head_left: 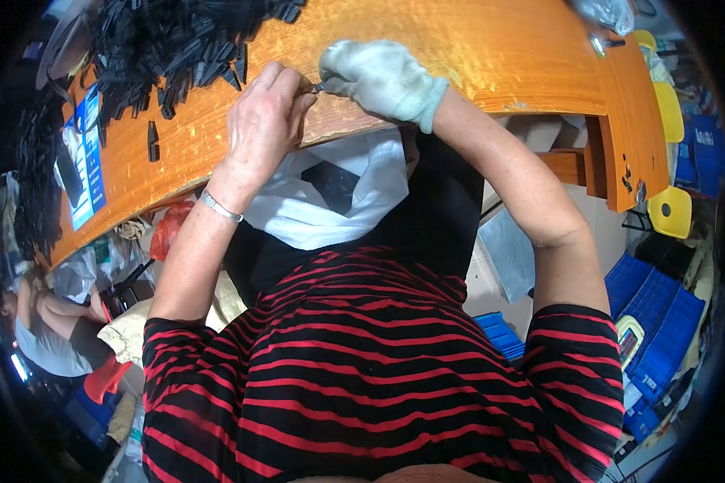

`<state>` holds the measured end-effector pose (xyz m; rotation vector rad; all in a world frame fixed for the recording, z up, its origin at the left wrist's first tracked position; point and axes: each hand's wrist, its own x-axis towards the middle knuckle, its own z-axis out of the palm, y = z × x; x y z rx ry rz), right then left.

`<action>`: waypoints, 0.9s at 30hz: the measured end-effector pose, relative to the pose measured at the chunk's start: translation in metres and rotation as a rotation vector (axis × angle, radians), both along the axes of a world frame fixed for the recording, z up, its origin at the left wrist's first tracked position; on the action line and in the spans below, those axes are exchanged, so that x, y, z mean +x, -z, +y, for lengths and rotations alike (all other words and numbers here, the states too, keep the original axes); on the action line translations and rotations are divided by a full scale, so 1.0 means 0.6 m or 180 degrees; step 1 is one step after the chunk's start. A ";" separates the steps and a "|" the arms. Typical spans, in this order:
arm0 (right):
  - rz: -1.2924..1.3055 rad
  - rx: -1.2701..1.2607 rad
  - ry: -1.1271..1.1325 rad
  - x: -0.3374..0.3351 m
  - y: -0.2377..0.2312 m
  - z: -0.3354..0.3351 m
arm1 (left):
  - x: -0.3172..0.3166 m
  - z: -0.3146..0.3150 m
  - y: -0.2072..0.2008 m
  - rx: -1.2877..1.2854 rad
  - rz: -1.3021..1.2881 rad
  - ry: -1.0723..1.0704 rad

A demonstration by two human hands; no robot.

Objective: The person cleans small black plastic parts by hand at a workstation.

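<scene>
My left hand (pixel 267 111), bare and with a bracelet at the wrist, is closed in a pinch on one end of a small dark piece (pixel 317 88) at the table's near edge. In a pale knitted glove, my right hand (pixel 379 76) is closed round the other end of that piece. Fingers hide most of it, so its full shape does not show. A big heap of black plastic pieces (pixel 165 56) lies beyond my left hand. One loose black piece (pixel 154 142) rests apart from the heap. Below my hands, an open white bag (pixel 298 217) lies at my lap.
The orange wooden table (pixel 475 48) curves across the front. A blue and white printed sheet (pixel 89 161) lies at its left. Blue crates (pixel 652 314) and yellow seats (pixel 669 213) stand at the right. Another person (pixel 52 330) sits at the far left.
</scene>
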<state>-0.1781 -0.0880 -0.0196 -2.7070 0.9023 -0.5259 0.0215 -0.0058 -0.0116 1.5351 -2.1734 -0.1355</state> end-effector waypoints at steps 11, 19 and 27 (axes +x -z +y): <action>0.0020 -0.0044 0.0029 0.002 -0.001 0.002 | -0.004 0.004 0.001 0.0004 0.0081 -0.0118; 0.0069 -0.0058 0.0027 0.002 -0.003 0.003 | -0.015 0.005 0.002 -0.0081 0.0059 -0.0187; -0.0019 -0.0060 -0.0030 0.001 0.002 0.000 | -0.013 0.005 0.005 -0.0025 0.0194 -0.0143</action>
